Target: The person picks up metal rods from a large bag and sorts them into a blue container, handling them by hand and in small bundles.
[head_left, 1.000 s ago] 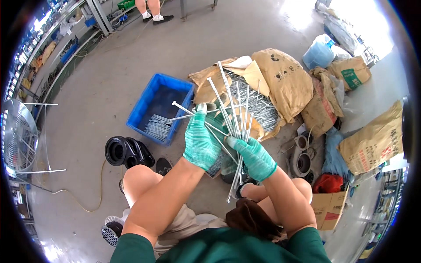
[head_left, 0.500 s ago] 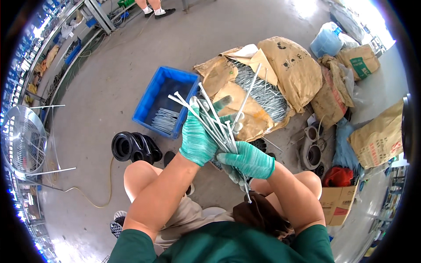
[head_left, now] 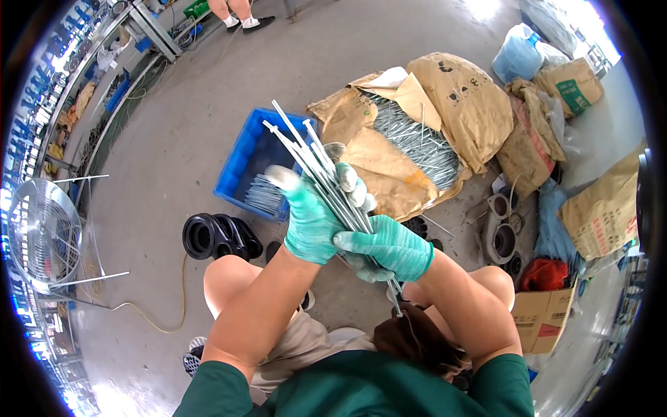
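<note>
A loose bundle of long silvery bolts lies across both of my gloved hands, heads mostly toward the upper left. My left hand curls its fingers around the upper part, its thumb raised off the bolts. Lower down, my right hand grips the same bundle, with a few ends sticking out below it. Just beyond my left hand stands a blue bin, where more bolts lie in its near part. An opened brown paper sack full of similar bolts is ahead to the right.
Black ring-shaped parts lie near my left knee. A metal fan stands far left. To the right are a metal casting, paper sacks, a cardboard box and a water jug. Another person's legs show at the top.
The bolts have been drawn into a tighter, more parallel bundle; one that stuck out to the upper right now lies with the rest. My left fingers have curled in and its thumb has lifted.
</note>
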The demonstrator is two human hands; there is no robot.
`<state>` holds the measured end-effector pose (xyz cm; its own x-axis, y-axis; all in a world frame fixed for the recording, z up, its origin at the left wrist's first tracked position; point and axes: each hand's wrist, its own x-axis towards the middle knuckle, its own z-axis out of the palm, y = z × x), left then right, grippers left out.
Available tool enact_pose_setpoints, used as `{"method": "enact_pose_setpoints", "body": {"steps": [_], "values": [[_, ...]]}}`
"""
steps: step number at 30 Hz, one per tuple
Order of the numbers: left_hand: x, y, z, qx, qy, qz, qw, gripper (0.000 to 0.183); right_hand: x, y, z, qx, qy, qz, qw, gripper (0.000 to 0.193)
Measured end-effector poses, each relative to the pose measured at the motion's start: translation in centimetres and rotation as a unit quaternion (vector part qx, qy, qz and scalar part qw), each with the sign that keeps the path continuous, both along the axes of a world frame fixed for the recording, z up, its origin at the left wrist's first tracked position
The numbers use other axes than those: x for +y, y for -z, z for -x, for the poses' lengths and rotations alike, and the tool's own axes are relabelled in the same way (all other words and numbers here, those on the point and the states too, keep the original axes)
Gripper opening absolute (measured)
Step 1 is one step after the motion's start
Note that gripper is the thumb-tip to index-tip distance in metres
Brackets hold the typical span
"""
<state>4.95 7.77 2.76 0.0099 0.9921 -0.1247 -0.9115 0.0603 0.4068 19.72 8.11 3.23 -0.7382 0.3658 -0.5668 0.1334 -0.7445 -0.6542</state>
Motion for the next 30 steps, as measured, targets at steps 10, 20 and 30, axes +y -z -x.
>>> {"method": "enact_pose_setpoints", "body": {"steps": [10, 20, 30], "values": [[1.2, -1.0, 2.4, 0.109, -0.057, -0.004, 0.992, 0.012, 0.6, -0.3, 1.0, 0.065, -0.019, -0.059, 0.996, 0.042], [0.0, -4.7, 3.5, 0.242, -0.125, -0.177, 0.946, 0.015, -2.3, 3.5, 2.0, 0.135, 0.173, 0.122, 0.968, 0.063], [-0.6, -4.1, 1.4, 0.284, -0.132, -0.121, 0.942, 0.026, 0.8, 1.5, 1.8, 0.083, 0.278, 0.090, 0.953, 0.047]]}}
